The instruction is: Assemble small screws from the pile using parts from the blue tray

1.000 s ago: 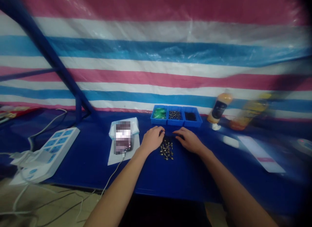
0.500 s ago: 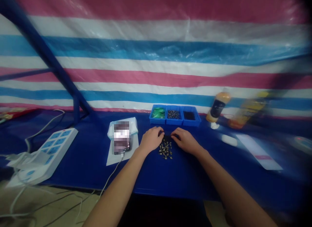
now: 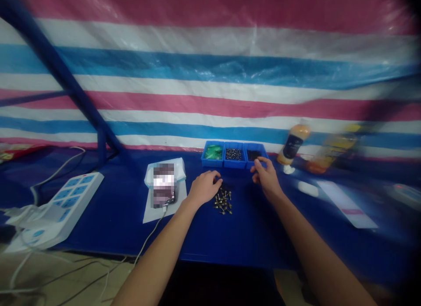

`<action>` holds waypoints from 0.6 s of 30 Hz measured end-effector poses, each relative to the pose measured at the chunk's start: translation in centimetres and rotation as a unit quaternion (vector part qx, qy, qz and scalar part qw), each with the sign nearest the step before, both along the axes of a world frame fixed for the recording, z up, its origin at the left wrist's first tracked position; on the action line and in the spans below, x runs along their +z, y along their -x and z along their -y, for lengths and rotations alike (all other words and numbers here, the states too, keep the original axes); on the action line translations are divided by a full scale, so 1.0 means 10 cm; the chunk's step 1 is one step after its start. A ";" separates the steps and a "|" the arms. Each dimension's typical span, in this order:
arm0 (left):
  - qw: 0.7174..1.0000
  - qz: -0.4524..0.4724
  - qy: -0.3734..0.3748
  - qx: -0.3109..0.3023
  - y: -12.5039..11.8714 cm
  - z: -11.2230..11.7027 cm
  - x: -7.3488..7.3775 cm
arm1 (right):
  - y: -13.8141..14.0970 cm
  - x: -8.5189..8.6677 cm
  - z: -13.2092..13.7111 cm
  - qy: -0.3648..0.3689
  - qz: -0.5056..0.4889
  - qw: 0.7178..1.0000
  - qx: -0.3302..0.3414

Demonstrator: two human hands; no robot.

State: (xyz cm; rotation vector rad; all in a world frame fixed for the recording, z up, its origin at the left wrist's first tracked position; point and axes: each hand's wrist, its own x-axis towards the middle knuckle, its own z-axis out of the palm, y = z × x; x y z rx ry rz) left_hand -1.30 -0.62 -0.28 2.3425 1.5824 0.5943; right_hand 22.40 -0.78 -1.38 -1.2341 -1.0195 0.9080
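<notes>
My left hand [image 3: 204,187] lies palm down on the blue tabletop, its fingertips at a small dark patch [image 3: 225,184] whose nature I cannot make out. Just in front of that hand is a small scattered pile of metal pin-like parts [image 3: 222,201]. My right hand [image 3: 266,178] is raised with its fingers apart, close to the front of the right-hand blue bin [image 3: 256,161]. That bin holds black pieces [image 3: 253,155]. The middle bin [image 3: 235,162] holds dark metal parts, and the left bin [image 3: 212,161] holds green pieces.
A phone with a blurred screen [image 3: 163,185] lies on a white sheet left of my left hand, with a white cable running off the table edge. Farther left is a white power strip [image 3: 59,205]. A cream-coloured bottle [image 3: 292,144] stands right of the bins, before a striped tarp [image 3: 210,95].
My right hand has lifted off the table and moved up and right, toward the right-hand bin. My left hand and the pile of parts stay in place.
</notes>
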 end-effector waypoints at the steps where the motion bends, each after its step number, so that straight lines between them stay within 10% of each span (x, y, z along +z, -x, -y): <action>1: 1.000 0.001 -0.001 0.000 0.00 0.00 0.00 | -0.01 0.00 0.00 -0.001 -0.002 1.000 -0.010; 6: 1.000 -0.002 0.005 0.005 0.00 0.00 0.01 | -0.02 0.00 0.06 0.005 0.205 0.978 0.044; 11: 1.000 -0.011 0.010 0.013 -0.02 0.02 0.03 | 0.13 -0.03 0.17 -0.088 0.460 0.864 0.186; 18: 1.000 -0.023 0.013 0.013 -0.02 0.01 0.02 | 0.23 -0.10 0.17 -0.108 0.517 0.823 0.208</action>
